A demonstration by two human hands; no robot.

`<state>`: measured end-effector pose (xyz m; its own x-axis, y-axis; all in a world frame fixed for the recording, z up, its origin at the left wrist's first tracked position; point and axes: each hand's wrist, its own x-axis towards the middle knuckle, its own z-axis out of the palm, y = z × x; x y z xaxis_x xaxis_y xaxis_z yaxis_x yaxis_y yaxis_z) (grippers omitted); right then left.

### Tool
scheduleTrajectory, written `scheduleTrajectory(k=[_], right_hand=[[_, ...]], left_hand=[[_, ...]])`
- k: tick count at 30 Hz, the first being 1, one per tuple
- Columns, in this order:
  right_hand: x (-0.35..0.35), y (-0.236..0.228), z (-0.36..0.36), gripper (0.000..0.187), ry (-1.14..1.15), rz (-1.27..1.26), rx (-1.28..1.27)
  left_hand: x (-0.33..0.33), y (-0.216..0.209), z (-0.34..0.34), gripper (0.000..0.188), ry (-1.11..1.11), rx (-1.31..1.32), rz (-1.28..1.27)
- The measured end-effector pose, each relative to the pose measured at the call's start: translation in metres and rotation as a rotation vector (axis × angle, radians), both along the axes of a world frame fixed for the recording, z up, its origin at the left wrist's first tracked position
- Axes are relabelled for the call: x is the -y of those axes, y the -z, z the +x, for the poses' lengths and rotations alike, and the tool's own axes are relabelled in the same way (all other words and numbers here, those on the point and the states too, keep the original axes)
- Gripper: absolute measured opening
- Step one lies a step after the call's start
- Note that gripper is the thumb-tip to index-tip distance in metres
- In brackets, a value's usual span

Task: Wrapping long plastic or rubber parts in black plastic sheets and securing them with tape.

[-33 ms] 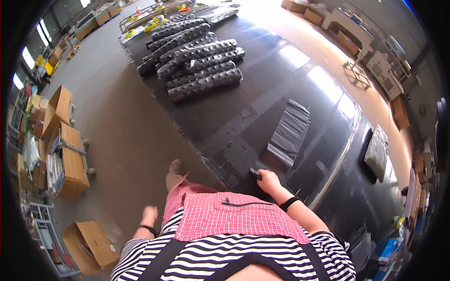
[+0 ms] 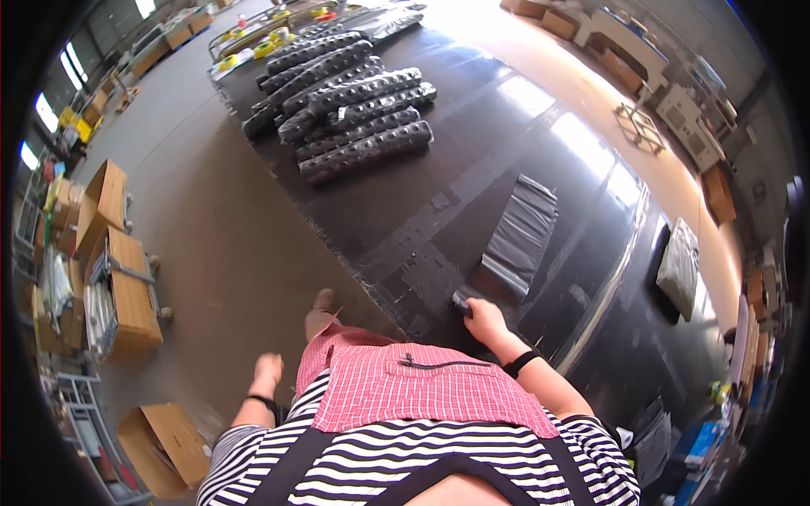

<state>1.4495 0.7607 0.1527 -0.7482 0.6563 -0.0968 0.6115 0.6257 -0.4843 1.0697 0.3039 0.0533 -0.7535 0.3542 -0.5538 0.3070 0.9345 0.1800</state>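
White glare streaks the dark tabletop; straight edges bend rimward.

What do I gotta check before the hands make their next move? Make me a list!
1. Right hand gripping the small dark object: ok.
2. Left hand away from the black table: ok, it's out to the side.
3. Black plastic sheet smooth: not ok, ripples cross it.
4. Bumpy black rolls apart from the sheet: ok.
5. Left hand empty: cannot tell, too small.
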Motion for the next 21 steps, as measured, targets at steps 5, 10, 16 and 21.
scheduleTrajectory(k=[5, 10, 16, 21], right_hand=[[-0.011, -0.025, -0.034, 0.03, 0.169, 0.025, -0.093], [-0.004, -0.058, -0.087, 0.06, 0.058, -0.424, 0.173], [-0.058, -0.062, -0.073, 0.04, 0.666, -0.049, -0.199], [-0.079, 0.031, -0.065, 0.066, 0.987, 0.375, 0.166]], left_hand=[[-0.27, -0.105, -0.079, 0.026, 0.461, -0.016, 0.542], [-0.473, -0.147, -0.044, 0.029, 1.26, 0.161, 0.743], [-0.579, -0.159, -0.016, 0.05, 1.502, 0.053, 0.735], [-0.603, -0.144, -0.115, 0.089, 0.962, -0.36, 0.427]])
